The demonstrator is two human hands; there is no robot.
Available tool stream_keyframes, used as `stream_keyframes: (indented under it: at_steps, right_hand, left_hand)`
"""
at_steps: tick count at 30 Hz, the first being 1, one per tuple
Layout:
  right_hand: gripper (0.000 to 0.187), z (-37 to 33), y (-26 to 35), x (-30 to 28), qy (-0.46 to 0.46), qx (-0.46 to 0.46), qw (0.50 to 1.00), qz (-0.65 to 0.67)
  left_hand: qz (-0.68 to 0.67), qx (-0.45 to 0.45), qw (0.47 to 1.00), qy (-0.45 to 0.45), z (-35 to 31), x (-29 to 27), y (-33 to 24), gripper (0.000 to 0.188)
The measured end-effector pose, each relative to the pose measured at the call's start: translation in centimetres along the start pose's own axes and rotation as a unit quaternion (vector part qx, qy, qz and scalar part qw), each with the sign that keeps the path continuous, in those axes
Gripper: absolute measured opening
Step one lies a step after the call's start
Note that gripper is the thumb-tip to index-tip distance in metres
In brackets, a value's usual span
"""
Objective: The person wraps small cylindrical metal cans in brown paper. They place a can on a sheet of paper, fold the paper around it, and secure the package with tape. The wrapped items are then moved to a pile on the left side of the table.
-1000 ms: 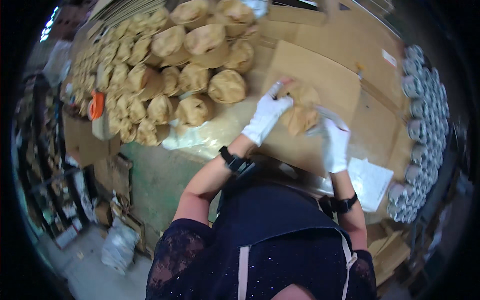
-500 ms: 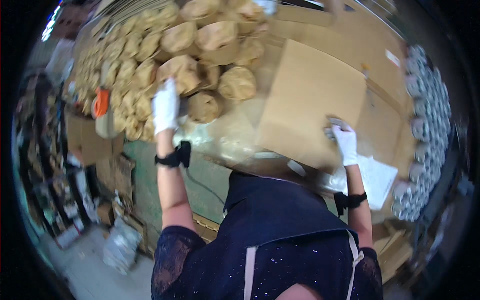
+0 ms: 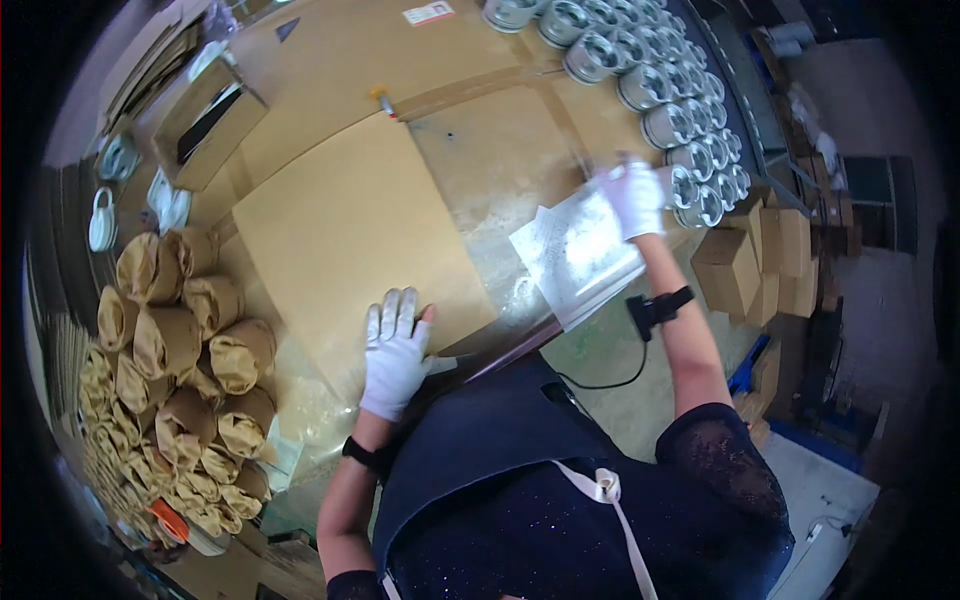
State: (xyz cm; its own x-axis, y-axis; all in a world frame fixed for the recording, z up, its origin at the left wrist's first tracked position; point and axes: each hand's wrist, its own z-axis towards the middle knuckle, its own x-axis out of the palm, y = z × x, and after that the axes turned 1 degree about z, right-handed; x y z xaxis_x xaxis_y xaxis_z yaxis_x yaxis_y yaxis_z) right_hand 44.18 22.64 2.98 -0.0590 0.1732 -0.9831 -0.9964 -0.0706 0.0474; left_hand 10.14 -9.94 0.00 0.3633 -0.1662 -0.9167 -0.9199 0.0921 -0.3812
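My left hand, in a white glove with a bare thumb tip, rests flat with its fingers stretched out. It lies on the near edge of a large square stack or sheet of brown paper, and nothing is in it. My right hand, also gloved, is over the right end of the table beside rows of silvery metal pistons. Motion smears its fingers, so I cannot make out whether they hold anything. Below that hand lie white printed sheets at the table's front edge.
Brown paper-wrapped bundles crowd the left side, with an orange tape dispenser near them. A small cutter lies beyond the brown paper. An open carton stands far left; cardboard boxes are stacked at the right.
My view has turned to the right. My left hand has left the wrapped bundles and now lies on the brown paper. My right hand has moved from the brown paper toward the pistons.
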Motion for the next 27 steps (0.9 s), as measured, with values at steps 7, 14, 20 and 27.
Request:
stream_keyframes:
  at_steps: [7, 14, 20, 27]
  right_hand:
    - [0.068, 2.2, -16.5, -0.9, 0.146, -0.046, 0.924, -0.351]
    - [0.059, 2.8, -4.3, -1.0, 0.315, -0.086, 0.944, 0.039]
    - [0.058, -5.9, 16.4, -3.9, 0.516, -0.129, 0.737, 0.417]
    - [0.043, -12.8, 25.8, -0.5, 0.684, 0.041, 0.506, 0.524]
  left_hand:
    - [0.002, 0.06, 0.998, -0.035, 0.6, -1.1, 1.5, 0.049]
    - [0.029, 0.042, 0.996, -0.072, 2.6, -0.1, -2.2, 0.038]
    - [0.036, 0.01, 0.989, -0.14, -2.7, 1.6, 1.0, 0.035]
    - [0.007, -0.01, 0.966, -0.257, -2.4, -4.9, 2.1, 0.026]
